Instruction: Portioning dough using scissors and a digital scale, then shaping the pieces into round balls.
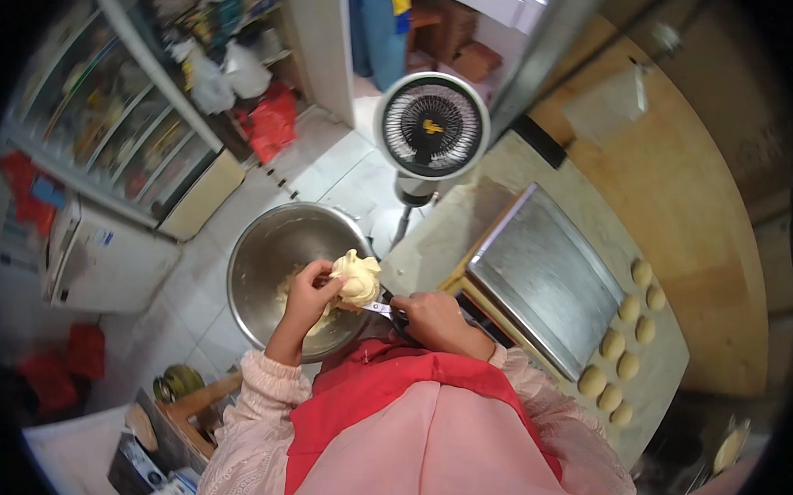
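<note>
My left hand (311,295) is closed on a soft, pale yellow lump of dough (358,278), raised over the right side of a large steel bowl (248,254). More pale dough lies in the bowl, partly hidden by that hand. To the right, my right hand (433,319) grips the dark handle of what looks like a pair of scissors (380,307). Their metal part lies just below the lump; the blade tips are hidden behind the dough.
A scale with a flat steel top (548,276) stands on the table (655,395) at my right. Several round dough balls (612,345) lie beyond it. A round-headed fan (433,126) rises past the bowl. A glass-doored cabinet (112,109) is at far left.
</note>
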Demonstrator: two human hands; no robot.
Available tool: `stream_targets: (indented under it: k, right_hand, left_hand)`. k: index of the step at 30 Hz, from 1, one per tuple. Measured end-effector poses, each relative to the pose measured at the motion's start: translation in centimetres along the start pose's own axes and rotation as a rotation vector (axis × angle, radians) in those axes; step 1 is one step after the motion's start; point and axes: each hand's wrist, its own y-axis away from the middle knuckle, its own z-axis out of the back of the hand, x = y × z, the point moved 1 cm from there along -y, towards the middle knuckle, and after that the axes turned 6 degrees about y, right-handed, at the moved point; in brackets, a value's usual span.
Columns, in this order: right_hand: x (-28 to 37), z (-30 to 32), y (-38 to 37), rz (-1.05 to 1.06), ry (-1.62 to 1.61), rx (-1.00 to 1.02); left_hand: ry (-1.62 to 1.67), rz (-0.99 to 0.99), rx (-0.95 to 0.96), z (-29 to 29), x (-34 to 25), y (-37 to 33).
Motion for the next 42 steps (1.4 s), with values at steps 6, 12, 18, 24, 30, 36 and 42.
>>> stream_targets:
  k: [6, 12, 18, 24, 30, 36, 42]
  right_hand:
    - [-1.6, 3.5, 6.9, -0.159, 0.008, -0.100]
    - [-2.4, 5.1, 12.7, -0.373, -0.186, -0.395]
    - [-2.9, 5.6, 16.6, -0.746, -0.296, -0.373]
    - [-2.7, 4.2, 21.5, -0.755, -0.184, -0.549]
    - [-2.3, 1.8, 27.0, -0.874, -1.375, -0.563]
    - [-1.7, -2.3, 28.7, -0.739, -1.502, -0.644]
    - [-0.7, -1.6, 29.7, -0.403, -1.740, -0.746]
  left_hand:
    - [-0.244, -0.075, 0.268, -6.7, -6.7, -0.9]
    - [-0.158, -0.262, 0.552, -14.1, -11.2, -3.7]
    - [-0.186, -0.339, 0.773, -21.6, -13.6, -4.4]
    - [-0.029, -0.292, 1.060, -27.8, -12.6, -2.4]
    - [-0.063, -0.303, 1.226, -35.7, -12.2, 0.1]
    - [-0.082, -0.295, 1.297, -40.2, -8.8, 1.4]
    - [-0.233, -0.577, 1.431, -38.5, -8.1, 1.7]
